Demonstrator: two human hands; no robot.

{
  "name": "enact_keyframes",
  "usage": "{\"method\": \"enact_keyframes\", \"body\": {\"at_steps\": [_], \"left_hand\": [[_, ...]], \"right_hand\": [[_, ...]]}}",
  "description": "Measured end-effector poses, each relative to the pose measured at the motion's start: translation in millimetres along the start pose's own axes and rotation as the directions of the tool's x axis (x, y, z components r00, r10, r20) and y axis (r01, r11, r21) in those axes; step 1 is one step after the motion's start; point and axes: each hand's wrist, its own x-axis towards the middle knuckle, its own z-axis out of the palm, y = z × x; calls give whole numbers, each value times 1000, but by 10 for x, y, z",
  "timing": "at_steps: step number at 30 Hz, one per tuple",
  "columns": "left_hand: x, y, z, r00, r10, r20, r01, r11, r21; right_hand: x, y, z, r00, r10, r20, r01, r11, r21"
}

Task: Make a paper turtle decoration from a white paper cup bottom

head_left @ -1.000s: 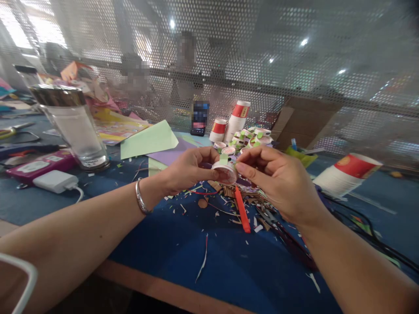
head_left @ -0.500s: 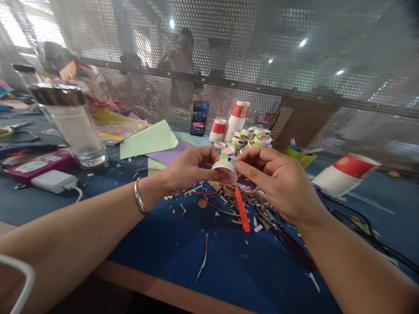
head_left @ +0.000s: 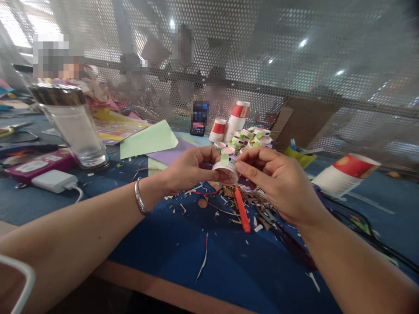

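Note:
Over the middle of the desk, a cut-off paper cup base, round and white with a pinkish face, is tilted towards me. A green paper tab stands up from its rim. My left hand pinches the base from the left between thumb and fingers, with a silver bangle on that wrist. At the right edge of the same piece, my right hand is closed in a pinch; its fingertips partly hide that edge. Just behind my hands lies a pile of similar cup bases with green tabs.
Paper scraps surround an orange stick-like tool below my hands. Red-and-white paper cups stand in stacks behind, with another stack tipped at right. A glass bottle, a white adapter and green paper lie left. A phone stands upright.
Both hands and the cup base stay nearly still; its green tab has shifted very slightly. Behind the perforated screen, blurred people have moved a little.

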Motion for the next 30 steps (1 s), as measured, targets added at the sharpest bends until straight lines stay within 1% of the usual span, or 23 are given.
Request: {"method": "enact_keyframes", "body": {"at_steps": [4,8,11,14,19,22,24,27,28,30], "left_hand": [[-1,7,-1,1000,-2,-7,2,1000,4],[-2,0,-2,1000,-12,-14,12,1000,9],[2,-9,-5,999,-19,-26,20,999,33],[6,-10,-9,1000,-26,-17,27,997,70],[1,-2,-14,1000,-30,-4,30,991,128],[-5,0,-13,999,-33,-12,34,992,123],[-7,5,-10,999,-38,-21,40,992,118],[-9,17,0,999,-43,-27,45,994,96],[-10,21,6,999,-46,-29,48,995,86],[-12,26,15,998,-55,-38,57,996,72]], "right_hand": [[7,-5,6,999,-22,-34,21,999,-41],[7,-16,5,991,-61,-120,47,992,-120],[-7,-40,-4,977,-122,-176,82,972,-220],[-20,-69,-10,965,-180,-189,111,939,-326],[-32,-73,-3,963,-222,-151,145,904,-402],[-33,-58,3,955,-280,-96,211,871,-445],[-32,-53,9,935,-352,-39,293,831,-472],[-32,-53,20,885,-463,51,424,754,-503],[-32,-54,22,873,-482,73,447,733,-513],[-34,-56,23,866,-491,98,463,711,-529]]}}
